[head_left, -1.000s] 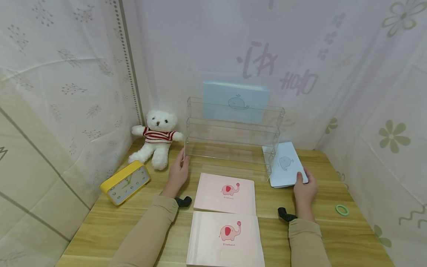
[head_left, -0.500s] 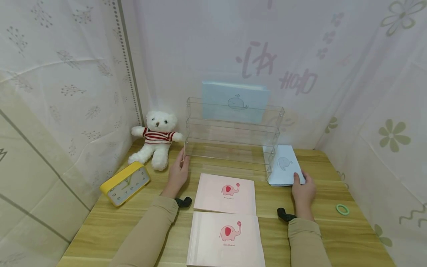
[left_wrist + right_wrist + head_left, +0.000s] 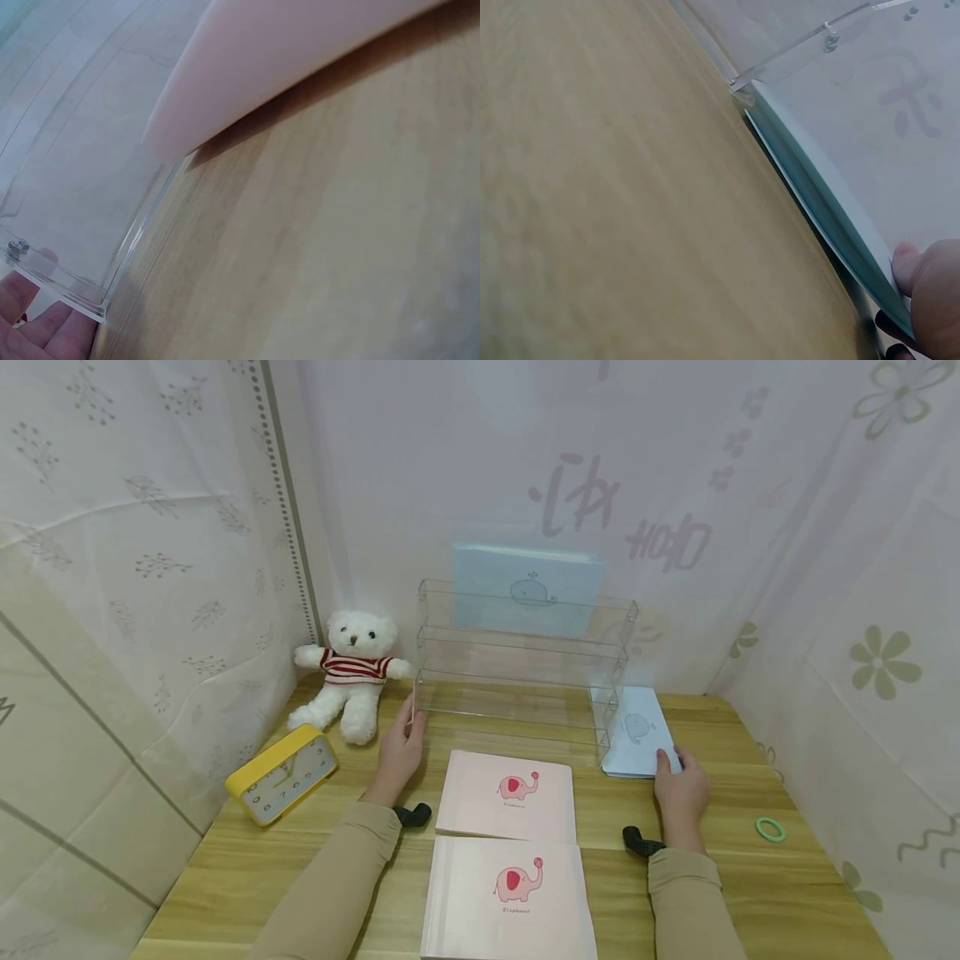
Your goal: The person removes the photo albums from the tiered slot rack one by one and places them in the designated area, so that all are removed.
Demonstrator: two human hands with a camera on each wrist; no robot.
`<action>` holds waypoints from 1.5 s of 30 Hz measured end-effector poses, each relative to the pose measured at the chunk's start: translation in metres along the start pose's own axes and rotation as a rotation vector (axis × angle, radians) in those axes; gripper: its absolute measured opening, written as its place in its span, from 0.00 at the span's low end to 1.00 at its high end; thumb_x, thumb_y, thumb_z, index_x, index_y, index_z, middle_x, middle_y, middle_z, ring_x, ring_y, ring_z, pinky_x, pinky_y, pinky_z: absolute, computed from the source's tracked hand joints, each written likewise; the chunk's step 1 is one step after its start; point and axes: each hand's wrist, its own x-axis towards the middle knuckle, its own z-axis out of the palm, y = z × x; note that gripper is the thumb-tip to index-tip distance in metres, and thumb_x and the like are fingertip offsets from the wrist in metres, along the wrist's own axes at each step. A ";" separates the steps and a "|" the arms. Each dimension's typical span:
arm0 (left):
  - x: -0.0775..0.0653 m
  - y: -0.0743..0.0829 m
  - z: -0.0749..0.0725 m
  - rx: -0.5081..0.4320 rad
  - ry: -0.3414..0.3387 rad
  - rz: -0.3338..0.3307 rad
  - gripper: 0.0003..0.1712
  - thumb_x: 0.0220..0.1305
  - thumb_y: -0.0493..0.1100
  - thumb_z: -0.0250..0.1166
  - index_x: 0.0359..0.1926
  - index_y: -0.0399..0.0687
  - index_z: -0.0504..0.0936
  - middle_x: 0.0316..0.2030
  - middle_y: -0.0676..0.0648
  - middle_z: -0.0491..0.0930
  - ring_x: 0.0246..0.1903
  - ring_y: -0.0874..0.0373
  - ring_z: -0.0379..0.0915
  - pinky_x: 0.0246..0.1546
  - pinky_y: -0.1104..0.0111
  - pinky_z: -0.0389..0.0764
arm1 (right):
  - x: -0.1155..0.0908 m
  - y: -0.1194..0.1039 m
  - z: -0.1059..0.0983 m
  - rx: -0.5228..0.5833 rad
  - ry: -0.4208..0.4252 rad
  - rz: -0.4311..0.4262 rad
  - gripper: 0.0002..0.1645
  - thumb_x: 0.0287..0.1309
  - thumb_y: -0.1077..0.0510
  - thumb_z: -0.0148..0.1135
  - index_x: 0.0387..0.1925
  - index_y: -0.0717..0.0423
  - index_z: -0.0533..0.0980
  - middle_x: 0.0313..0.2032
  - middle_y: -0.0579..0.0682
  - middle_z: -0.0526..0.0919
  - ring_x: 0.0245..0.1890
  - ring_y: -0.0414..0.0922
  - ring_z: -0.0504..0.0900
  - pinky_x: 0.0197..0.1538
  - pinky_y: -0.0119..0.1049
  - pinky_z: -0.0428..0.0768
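Note:
A clear acrylic tiered rack (image 3: 517,697) stands at the middle back of the table. My left hand (image 3: 401,750) grips the lower front corner of its left side; in the left wrist view, fingertips show through the clear plastic (image 3: 60,195). A light blue booklet (image 3: 641,735) with a whale drawing lies at the rack's right end. My right hand (image 3: 682,785) pinches its near right corner, thumb on top. In the right wrist view, the booklet's far end (image 3: 810,172) meets the rack's corner (image 3: 739,88). Another blue whale booklet (image 3: 525,589) stands upright in the rack's top tier.
Two pink elephant booklets (image 3: 506,797) lie one before the other in front of the rack. A white teddy bear (image 3: 356,672) in a striped sweater sits left, behind a yellow alarm clock (image 3: 281,772). A green ring (image 3: 770,830) lies on the right of the wooden table (image 3: 742,760).
My right hand has moved slightly left with the blue booklet, which now lies closer to the rack's right end. My left hand has stayed at the rack.

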 end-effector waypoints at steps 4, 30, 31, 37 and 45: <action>0.000 0.001 0.001 -0.001 0.001 0.000 0.33 0.90 0.57 0.50 0.88 0.66 0.59 0.77 0.35 0.75 0.66 0.34 0.83 0.65 0.36 0.80 | 0.000 0.000 0.001 -0.005 0.015 0.002 0.31 0.80 0.49 0.62 0.72 0.66 0.77 0.70 0.73 0.79 0.74 0.73 0.73 0.78 0.66 0.66; 0.000 -0.004 -0.001 -0.011 -0.013 -0.008 0.34 0.89 0.63 0.50 0.88 0.69 0.59 0.78 0.36 0.73 0.66 0.35 0.83 0.63 0.38 0.82 | 0.008 -0.032 -0.009 -0.170 0.027 -0.014 0.31 0.82 0.46 0.55 0.73 0.61 0.76 0.67 0.72 0.80 0.67 0.74 0.73 0.67 0.69 0.68; 0.000 -0.004 -0.001 -0.013 -0.012 -0.009 0.34 0.89 0.62 0.50 0.88 0.69 0.60 0.78 0.36 0.73 0.66 0.35 0.83 0.63 0.38 0.82 | 0.010 -0.039 -0.011 -0.120 0.061 -0.039 0.30 0.82 0.47 0.55 0.72 0.61 0.76 0.67 0.71 0.80 0.67 0.73 0.73 0.68 0.69 0.68; -0.001 -0.003 0.001 -0.017 0.014 0.008 0.33 0.89 0.58 0.52 0.87 0.66 0.62 0.76 0.34 0.76 0.64 0.35 0.84 0.62 0.38 0.82 | 0.022 -0.112 -0.023 0.217 0.230 -0.323 0.23 0.82 0.50 0.59 0.64 0.65 0.80 0.59 0.67 0.84 0.61 0.64 0.79 0.67 0.56 0.74; 0.000 -0.002 0.002 -0.012 0.015 0.012 0.32 0.89 0.56 0.52 0.87 0.65 0.62 0.75 0.35 0.77 0.62 0.35 0.85 0.60 0.39 0.82 | 0.037 -0.228 -0.039 0.271 0.127 -0.745 0.25 0.79 0.52 0.64 0.64 0.67 0.79 0.59 0.68 0.82 0.61 0.64 0.78 0.68 0.56 0.76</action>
